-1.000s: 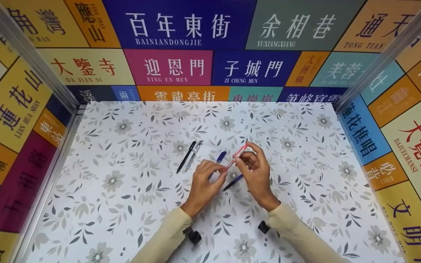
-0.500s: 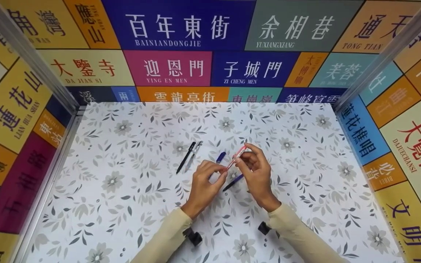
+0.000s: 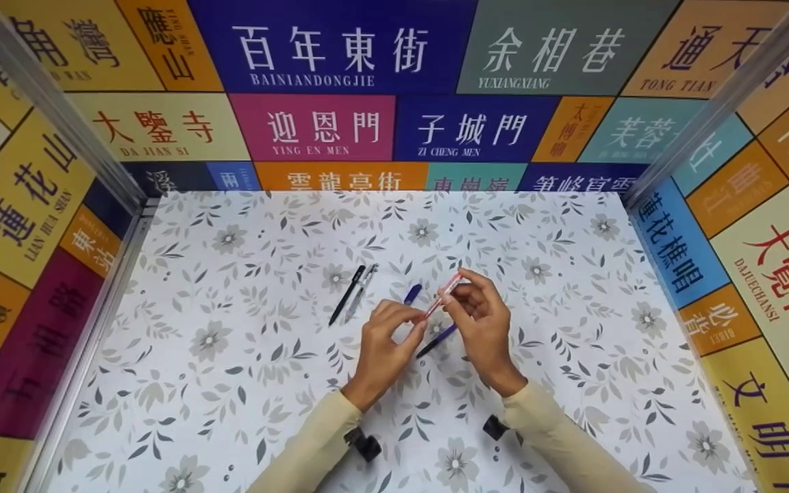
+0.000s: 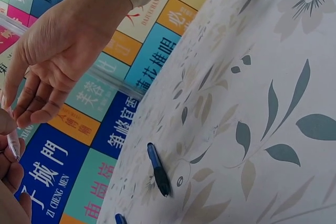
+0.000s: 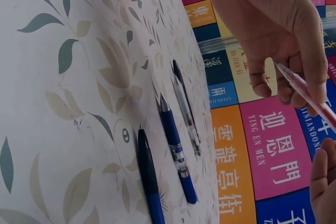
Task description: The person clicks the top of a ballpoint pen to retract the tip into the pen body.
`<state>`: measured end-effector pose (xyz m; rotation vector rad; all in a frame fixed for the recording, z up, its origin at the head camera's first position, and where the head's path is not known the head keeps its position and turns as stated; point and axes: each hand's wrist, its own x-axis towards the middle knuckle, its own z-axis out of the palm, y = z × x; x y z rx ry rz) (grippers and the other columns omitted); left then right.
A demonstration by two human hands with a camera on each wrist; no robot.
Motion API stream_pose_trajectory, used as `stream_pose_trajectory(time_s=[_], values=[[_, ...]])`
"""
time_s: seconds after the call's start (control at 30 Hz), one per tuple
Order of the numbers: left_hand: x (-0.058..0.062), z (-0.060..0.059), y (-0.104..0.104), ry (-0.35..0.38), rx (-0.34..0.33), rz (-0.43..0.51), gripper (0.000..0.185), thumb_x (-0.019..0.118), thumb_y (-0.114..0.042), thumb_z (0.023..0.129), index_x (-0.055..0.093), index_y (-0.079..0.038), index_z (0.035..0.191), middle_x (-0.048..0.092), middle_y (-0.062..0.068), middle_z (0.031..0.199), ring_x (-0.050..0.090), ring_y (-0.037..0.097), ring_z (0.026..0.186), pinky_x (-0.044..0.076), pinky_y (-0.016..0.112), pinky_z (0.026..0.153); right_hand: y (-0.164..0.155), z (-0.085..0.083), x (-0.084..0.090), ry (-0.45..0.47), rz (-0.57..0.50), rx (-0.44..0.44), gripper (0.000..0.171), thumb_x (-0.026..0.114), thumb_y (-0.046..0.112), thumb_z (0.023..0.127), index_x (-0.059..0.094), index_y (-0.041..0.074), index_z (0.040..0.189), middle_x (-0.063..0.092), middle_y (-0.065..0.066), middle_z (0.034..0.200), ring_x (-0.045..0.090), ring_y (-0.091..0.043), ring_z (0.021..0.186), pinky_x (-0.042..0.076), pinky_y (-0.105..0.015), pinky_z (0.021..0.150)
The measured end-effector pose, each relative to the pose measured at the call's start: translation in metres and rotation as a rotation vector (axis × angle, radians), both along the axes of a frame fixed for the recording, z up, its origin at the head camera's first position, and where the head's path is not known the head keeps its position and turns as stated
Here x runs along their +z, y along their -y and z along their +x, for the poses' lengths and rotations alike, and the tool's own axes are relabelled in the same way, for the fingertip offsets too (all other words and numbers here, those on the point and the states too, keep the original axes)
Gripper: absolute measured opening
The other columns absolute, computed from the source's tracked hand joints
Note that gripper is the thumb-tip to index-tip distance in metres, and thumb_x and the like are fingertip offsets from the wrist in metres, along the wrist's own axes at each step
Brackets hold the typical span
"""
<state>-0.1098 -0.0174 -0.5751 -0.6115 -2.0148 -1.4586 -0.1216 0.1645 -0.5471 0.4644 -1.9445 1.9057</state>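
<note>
Just below and right of the frame's centre, the left hand's [image 3: 384, 342] fingers pinch the pink pen [image 3: 435, 305] near its lower end, the right hand's [image 3: 485, 325] its upper part; slack fingertips could drop it onto the blue pen [image 3: 437, 341] beneath; its bare tip might ink the left fingers.

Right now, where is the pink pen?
In the head view, the pink pen is slightly right of centre, held slantwise between the left hand and the right hand, raised above the flowery table.
</note>
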Motion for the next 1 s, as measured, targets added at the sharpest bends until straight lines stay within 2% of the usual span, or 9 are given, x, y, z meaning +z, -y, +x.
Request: stream_pose_trajectory(time_s=[0.27,0.77,1.0], values=[[0.0007,0.0006,0.0007,0.004,-0.007,0.0,0.013,0.083,-0.002,0.095,0.084,-0.01,0.106,0.077,0.0,0.097,0.067,0.019,0.092,0.054,0.036,0.087,0.0018,0.0009,0.002,-0.009,-0.012,0.005,0.047,0.07,-0.01,0.102,0.06,-0.004,0.148,0.071,-0.027,0.108,0.076,-0.025,0.098,0.063,-0.031,0.087],[0.0013,0.0021,0.0033,0.049,0.008,-0.015,0.009,0.084,-0.008,0.098,0.084,-0.01,0.106,0.077,-0.003,0.098,0.067,0.016,0.095,0.053,0.034,0.09,0.0027,-0.0004,0.0004,-0.017,0.0,0.001,0.057,0.072,-0.007,0.102,0.054,0.001,0.155,0.074,-0.025,0.107,0.077,-0.025,0.098,0.062,-0.03,0.088],[0.0004,0.0012,0.0095,0.024,0.026,-0.041,0.009,0.084,-0.007,0.097,0.084,-0.011,0.106,0.077,-0.003,0.099,0.067,0.018,0.095,0.052,0.035,0.09,-0.0011,0.0,-0.0032,-0.041,0.039,0.03,0.066,0.066,-0.011,0.104,0.042,-0.001,0.164,0.073,-0.028,0.11,0.075,-0.027,0.095,0.06,-0.028,0.084]])
